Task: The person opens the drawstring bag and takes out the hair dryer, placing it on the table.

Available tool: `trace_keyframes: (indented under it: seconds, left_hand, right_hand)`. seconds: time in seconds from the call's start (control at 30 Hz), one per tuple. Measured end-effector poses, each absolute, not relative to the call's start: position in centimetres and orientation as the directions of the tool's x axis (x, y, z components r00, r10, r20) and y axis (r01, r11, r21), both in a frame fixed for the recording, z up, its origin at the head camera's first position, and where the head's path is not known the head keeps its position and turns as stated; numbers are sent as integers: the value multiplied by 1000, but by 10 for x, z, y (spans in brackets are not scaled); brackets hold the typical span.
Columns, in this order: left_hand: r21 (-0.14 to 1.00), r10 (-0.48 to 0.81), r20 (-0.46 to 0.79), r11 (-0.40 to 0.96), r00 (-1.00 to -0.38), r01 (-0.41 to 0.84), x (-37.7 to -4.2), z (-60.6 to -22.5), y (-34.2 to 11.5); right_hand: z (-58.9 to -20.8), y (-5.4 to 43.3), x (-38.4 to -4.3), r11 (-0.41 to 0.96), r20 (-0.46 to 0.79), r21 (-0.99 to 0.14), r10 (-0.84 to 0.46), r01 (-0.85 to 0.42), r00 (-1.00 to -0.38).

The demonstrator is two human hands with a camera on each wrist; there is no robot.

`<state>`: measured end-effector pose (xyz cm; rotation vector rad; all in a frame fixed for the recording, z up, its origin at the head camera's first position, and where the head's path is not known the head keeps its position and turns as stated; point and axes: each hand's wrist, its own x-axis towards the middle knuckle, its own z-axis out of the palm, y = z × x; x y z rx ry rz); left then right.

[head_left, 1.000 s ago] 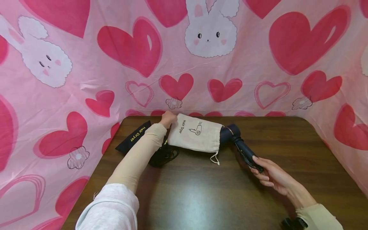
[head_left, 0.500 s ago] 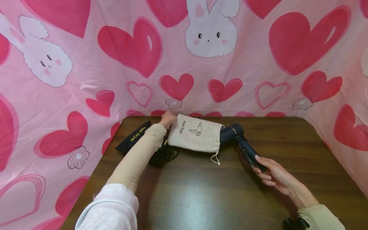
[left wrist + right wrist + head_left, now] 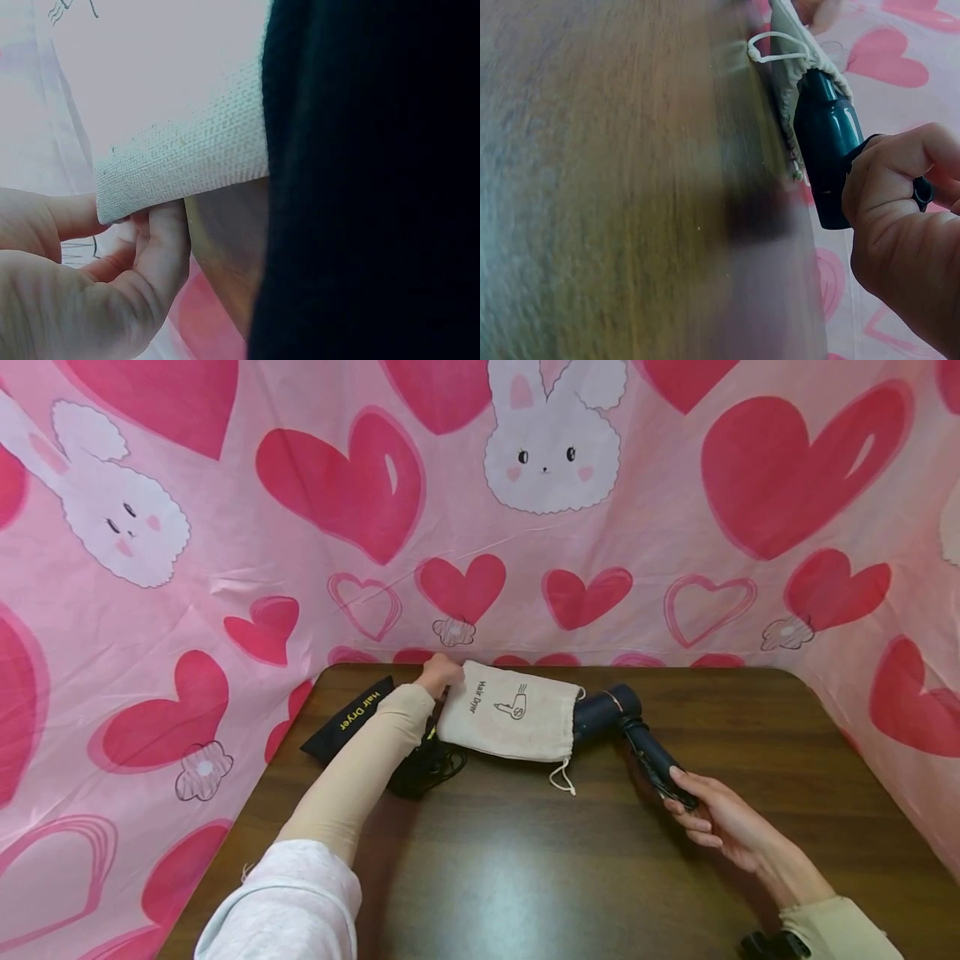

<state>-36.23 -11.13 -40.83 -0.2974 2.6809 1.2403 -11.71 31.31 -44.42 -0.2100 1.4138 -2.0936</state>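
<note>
A cream drawstring bag [image 3: 517, 710] printed "Hair Dryer" lies at the back middle of the table, its mouth to the right. The barrel of a dark blue hair dryer [image 3: 600, 713] is partly inside that mouth; the bag hides its front end. My right hand [image 3: 720, 818] grips the dryer's handle [image 3: 652, 760] near the lower end. At the bag's closed far-left corner, my left hand [image 3: 438, 675] pinches the cloth between thumb and fingers, as the left wrist view [image 3: 127, 285] shows up close. A white drawcord [image 3: 562, 777] hangs from the mouth.
A black pouch [image 3: 348, 718] with yellow "Hair Dryer" lettering lies left, partly behind my left arm. Beside that arm rests a coiled black cord [image 3: 427, 764]. The brown wooden table [image 3: 525, 868] meets a pink heart-patterned cloth [image 3: 645, 527] at its back and sides.
My right hand and the hair dryer have shifted slightly right, so a little more of the barrel shows outside the bag. My left hand keeps its hold on the bag's corner.
</note>
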Motion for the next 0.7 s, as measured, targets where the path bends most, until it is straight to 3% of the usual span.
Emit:
trace_keyframes:
  seconds: [0.4, 0.7]
  left_hand:
    - [715, -144, -286, 626, -947, -311, -382, -421, -110]
    - [722, -106, -283, 631, -953, -284, -364, -409, -108]
  right_hand:
    - [-443, 321, -117, -270, -187, -885, -539, 378, -822]
    - [-442, 328, -118, -275, -175, -890, -533, 365, -828]
